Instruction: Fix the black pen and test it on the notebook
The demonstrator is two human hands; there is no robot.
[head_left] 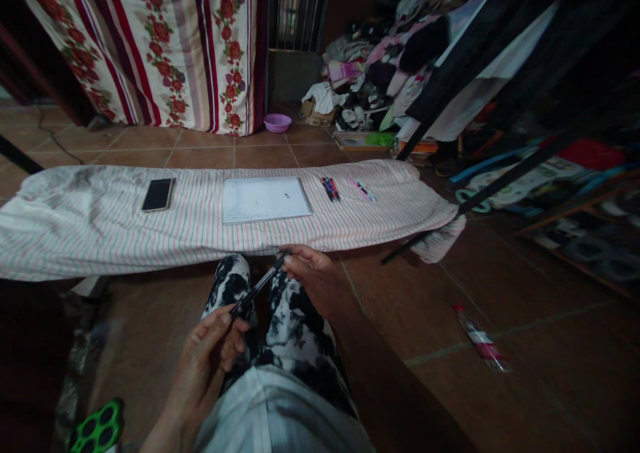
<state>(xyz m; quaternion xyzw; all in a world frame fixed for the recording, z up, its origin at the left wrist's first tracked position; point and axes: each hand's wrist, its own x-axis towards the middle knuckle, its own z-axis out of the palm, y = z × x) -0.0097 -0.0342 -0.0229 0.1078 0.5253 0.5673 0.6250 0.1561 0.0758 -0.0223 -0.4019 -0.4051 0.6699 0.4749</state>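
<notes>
Above my lap, both hands hold one slim dark pen (260, 284), which slants up to the right. My left hand (210, 340) pinches its lower end between thumb and fingers. At the upper end, my right hand (313, 273) grips the tip with thumb and forefinger. Beyond the hands, a spiral notebook (265, 200) lies on a striped cloth (200, 230), with a tiny dark item (287, 196) on its page. Right of it sit several dark pens (330, 189) side by side, then a pink and pale pair of pens (363, 190).
A phone (158, 194) lies on the cloth at the left. On the tiled floor are a bottle (481, 340) at the right, a green object with round holes (100, 426) and a purple basin (277, 123). Clothes (380, 60) are heaped behind, beside dark slanting bars (445, 106).
</notes>
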